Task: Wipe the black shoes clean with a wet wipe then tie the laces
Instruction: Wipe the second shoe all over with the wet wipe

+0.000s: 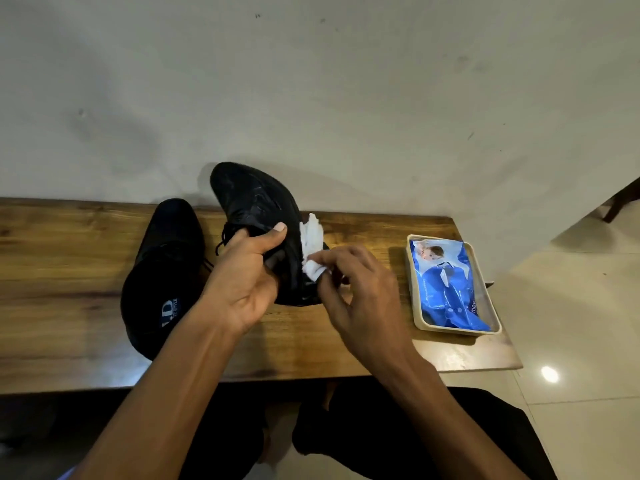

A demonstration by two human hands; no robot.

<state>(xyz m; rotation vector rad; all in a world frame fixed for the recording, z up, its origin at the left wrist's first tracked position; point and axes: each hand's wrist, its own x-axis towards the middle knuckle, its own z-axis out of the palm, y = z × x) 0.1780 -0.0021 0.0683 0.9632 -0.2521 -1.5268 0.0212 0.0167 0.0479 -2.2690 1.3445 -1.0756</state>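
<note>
One black shoe [256, 206] is held up off the table [69, 258] by the left hand [242, 282]. The fingers are curled into its opening, and the thumb is pressed on the outside near the laces [225, 237]. The toe is pointed away, toward the wall [311, 81], and the shoe is tipped on its side. Wet, shiny streaks can be seen on its front part.

A white wipe [313, 247] is pinched by the fingers of the right hand [360, 292]. The wipe is crumpled and is pressed against the side of the held shoe, near the heel end.

The other shoe [162, 265] is laid flat on the table, just to the left of the held one. Its opening is turned toward the person, and a blue and white label is seen inside it. Its laces are loose.

A blue pack [446, 285] of wipes is kept in a pale tray [460, 330] at the right end of the table, well apart from the shoes. The table is made of brown wood and is set against the wall. A shiny tiled floor [571, 306] is seen to the right. Dark trousers [398, 427] are seen below the table edge.
</note>
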